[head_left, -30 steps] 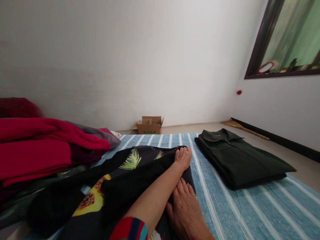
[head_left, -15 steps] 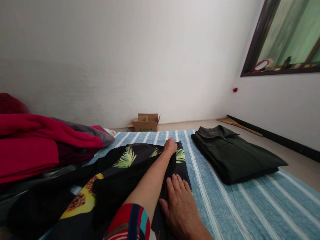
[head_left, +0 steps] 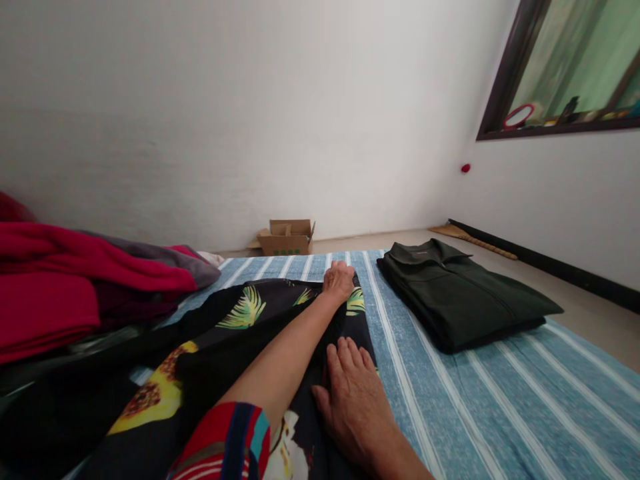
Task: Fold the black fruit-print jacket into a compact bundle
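A black garment point(head_left: 210, 360) printed with papaya slices and green leaves lies partly folded over on the bed; its exact kind is unclear. My left hand point(head_left: 339, 281), on an arm with a red striped sleeve, has its fingers curled on the garment's far end, close to the folded right edge. Nearer to me, my right hand point(head_left: 353, 393) rests flat on the folded strip, fingers stretched out and holding nothing. To the right lies a neatly folded dark green collared garment point(head_left: 465, 293), apart from both hands.
Beneath everything is a blue sheet with white stripes point(head_left: 425, 393). Crumpled red and grey cloths point(head_left: 75, 280) are heaped at the left. An open cardboard box point(head_left: 287, 238) stands on the floor by the wall. A window point(head_left: 565, 73) with a small mirror is at the upper right.
The view has shifted slightly, so everything sits a little higher and further left. My left hand keeps its place on the garment's far end, and my right hand stays flat on the fold.
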`<action>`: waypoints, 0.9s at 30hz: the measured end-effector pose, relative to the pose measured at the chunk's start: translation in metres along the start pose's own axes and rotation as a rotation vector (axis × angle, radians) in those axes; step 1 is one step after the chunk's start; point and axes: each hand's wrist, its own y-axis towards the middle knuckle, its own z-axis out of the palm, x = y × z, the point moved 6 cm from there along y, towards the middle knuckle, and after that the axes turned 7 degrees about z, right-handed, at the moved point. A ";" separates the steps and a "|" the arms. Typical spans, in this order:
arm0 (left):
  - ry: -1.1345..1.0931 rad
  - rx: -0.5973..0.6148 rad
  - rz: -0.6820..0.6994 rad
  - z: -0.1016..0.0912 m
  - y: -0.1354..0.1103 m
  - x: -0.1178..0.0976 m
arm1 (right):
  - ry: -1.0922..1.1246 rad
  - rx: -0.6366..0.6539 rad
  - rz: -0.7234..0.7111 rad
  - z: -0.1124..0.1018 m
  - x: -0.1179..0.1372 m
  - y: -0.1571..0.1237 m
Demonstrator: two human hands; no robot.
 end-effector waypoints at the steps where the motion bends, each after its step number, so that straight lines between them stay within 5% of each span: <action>1: 0.000 0.016 0.038 0.000 -0.001 -0.003 | 0.000 -0.005 -0.002 -0.001 0.000 0.000; 10: -0.055 0.178 0.167 0.012 -0.013 -0.005 | -0.014 0.020 0.006 0.001 0.000 0.003; 16: -0.053 0.157 0.120 -0.029 -0.030 0.020 | -0.011 0.024 0.019 -0.003 0.000 0.000; 22: 0.023 0.192 0.030 -0.093 -0.123 0.064 | -0.025 0.039 0.013 -0.005 0.001 -0.002; 27: 0.081 0.173 -0.221 -0.132 -0.221 0.091 | -0.064 0.032 0.005 -0.004 0.001 -0.005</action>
